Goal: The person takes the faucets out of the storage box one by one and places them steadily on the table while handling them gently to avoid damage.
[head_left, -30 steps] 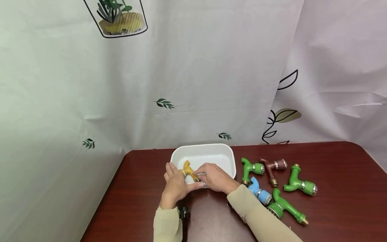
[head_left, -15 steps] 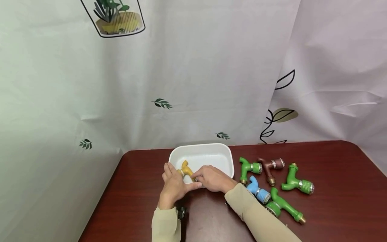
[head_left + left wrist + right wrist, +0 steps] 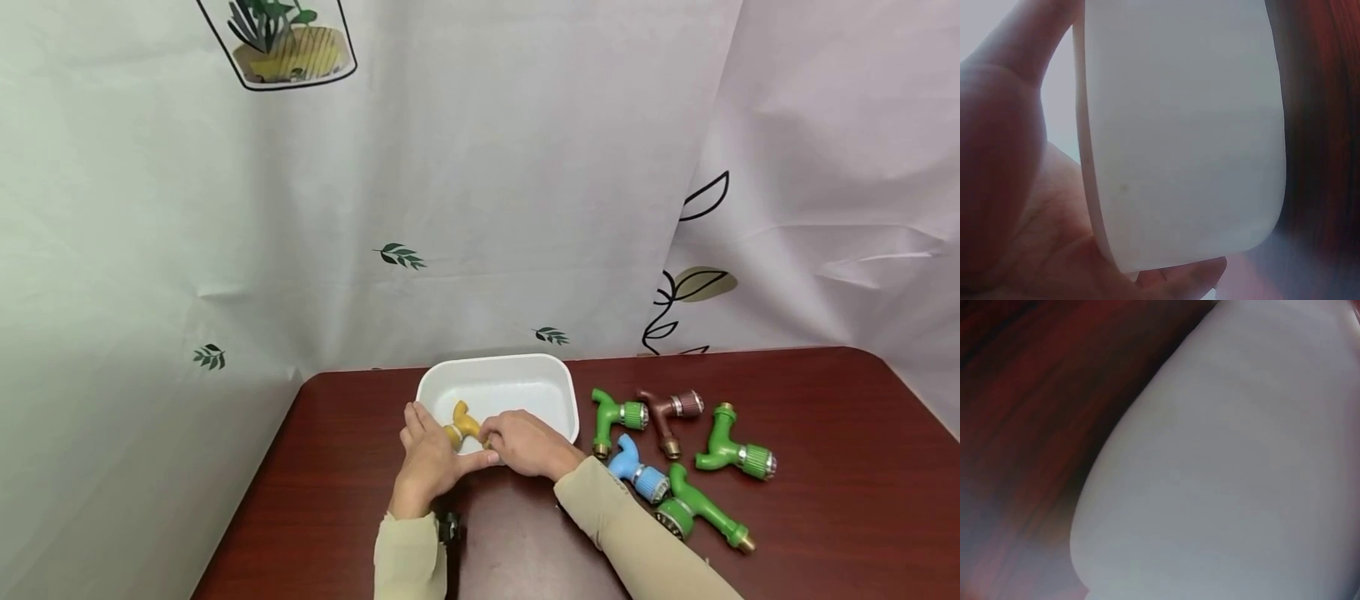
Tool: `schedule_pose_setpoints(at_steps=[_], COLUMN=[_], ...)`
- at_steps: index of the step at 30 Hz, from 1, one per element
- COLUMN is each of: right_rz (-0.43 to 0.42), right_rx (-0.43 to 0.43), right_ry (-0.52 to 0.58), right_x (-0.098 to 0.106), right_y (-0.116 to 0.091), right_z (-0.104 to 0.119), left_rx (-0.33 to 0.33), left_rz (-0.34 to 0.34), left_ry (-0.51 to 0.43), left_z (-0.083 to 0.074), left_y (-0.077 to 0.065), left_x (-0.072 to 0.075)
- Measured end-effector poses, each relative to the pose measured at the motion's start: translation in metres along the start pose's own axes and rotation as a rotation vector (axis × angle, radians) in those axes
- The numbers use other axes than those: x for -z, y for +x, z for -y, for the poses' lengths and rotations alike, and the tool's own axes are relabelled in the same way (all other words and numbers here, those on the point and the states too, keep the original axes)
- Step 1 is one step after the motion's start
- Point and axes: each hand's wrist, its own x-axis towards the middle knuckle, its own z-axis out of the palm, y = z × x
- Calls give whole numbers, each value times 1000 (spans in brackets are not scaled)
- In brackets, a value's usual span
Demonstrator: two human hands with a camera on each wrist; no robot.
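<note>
A yellow tap [image 3: 467, 423] is in the near left part of a white plastic tray [image 3: 528, 395]. My right hand [image 3: 525, 442] reaches over the tray's front rim and pinches the tap's threaded end, its fingertips mostly hidden. At the tray's near left corner my left hand [image 3: 431, 458] holds on, thumb along the front rim and fingers along the left side. The left wrist view shows that hand [image 3: 1041, 219] around the end of the tray [image 3: 1185, 137]. Only the tray's outer wall [image 3: 1222, 462] and the table fill the right wrist view; no right fingers show there.
Right of the tray lie several taps on the dark red table [image 3: 337, 483]: a green tap [image 3: 609, 415], a brown tap [image 3: 660, 410], a blue tap [image 3: 633, 468], a second green tap [image 3: 723, 446] and a long green tap [image 3: 701, 504]. A white printed cloth [image 3: 480, 208] hangs behind.
The yellow tap has shifted and turned slightly in the tray, with my right hand still at its threaded end. My left hand keeps its place on the tray. The head view has drifted slightly.
</note>
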Motion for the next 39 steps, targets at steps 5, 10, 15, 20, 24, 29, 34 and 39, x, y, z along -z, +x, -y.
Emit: schedule_pose_setpoints(at_steps=[5, 10, 15, 20, 24, 29, 34, 39], right_rz=[-30, -5, 26, 29, 8, -54, -117, -152], right_rx=[-17, 8, 30, 1, -33, -35, -41, -34], right_ry=[10, 9, 21, 41, 40, 41, 57, 79], right_x=[0, 0, 1, 1, 2, 0, -1, 0], right_y=[-1, -1, 1, 2, 0, -3, -3, -3], right_z=[0, -1, -1, 0, 1, 1, 0, 1], left_rx=[-6, -4, -1, -3, -4, -7, -17, -24], left_rz=[-14, -17, -12, -10, -14, -24, -32, -36], left_ry=[5, 9, 10, -8, -11, -5, -3, 6], left_z=[0, 0, 0, -1, 0, 0, 1, 1], left_y=[0, 0, 0, 1, 0, 0, 0, 0], left_x=[-1, -1, 0, 1, 1, -1, -2, -1])
